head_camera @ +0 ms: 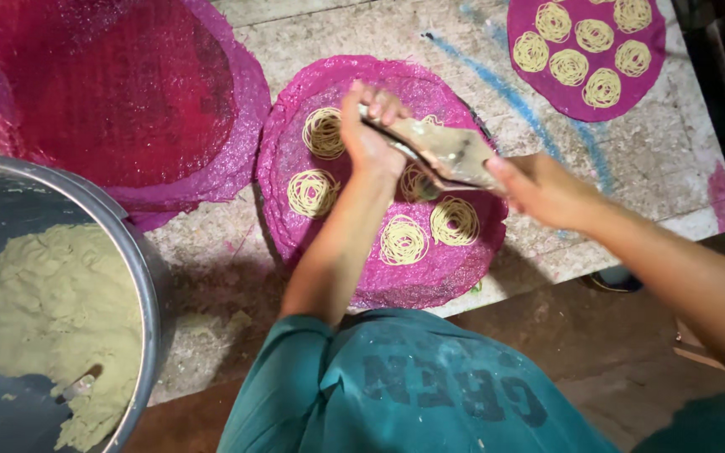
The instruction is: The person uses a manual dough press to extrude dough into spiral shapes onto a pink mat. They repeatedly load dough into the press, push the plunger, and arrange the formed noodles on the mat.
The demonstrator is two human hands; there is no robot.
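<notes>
- Two bare hands are gripping one dough-smeared metal noodle press (442,153) above the middle of the scene.
- The left hand (368,126) is closing its fingers around the far-left handle of the press.
- The right hand (539,189) is closing around the near-right end of the same press.
- The press is hovering over a round pink woven mat (362,281), which is lying on the rough grey speckled work surface (673,159).
- Five pale yellow coiled noodle nests are showing on that mat; one nest (403,240) is sitting near the mat's near edge, another (324,132) just left of the left hand.
- Whether the press is touching the mat cannot be told.
- A stack of empty red and pink round mats (119,92) is lying at the far left, just beside the working mat.
- A second purple round mat (585,52), carrying more noodle coils, is sitting at the far right, well apart.
- A large steel pot (148,277) at the near left is holding a mound of pale yellow-green dough (52,310).
- The person's teal shirt (413,386) is filling the near edge.
</notes>
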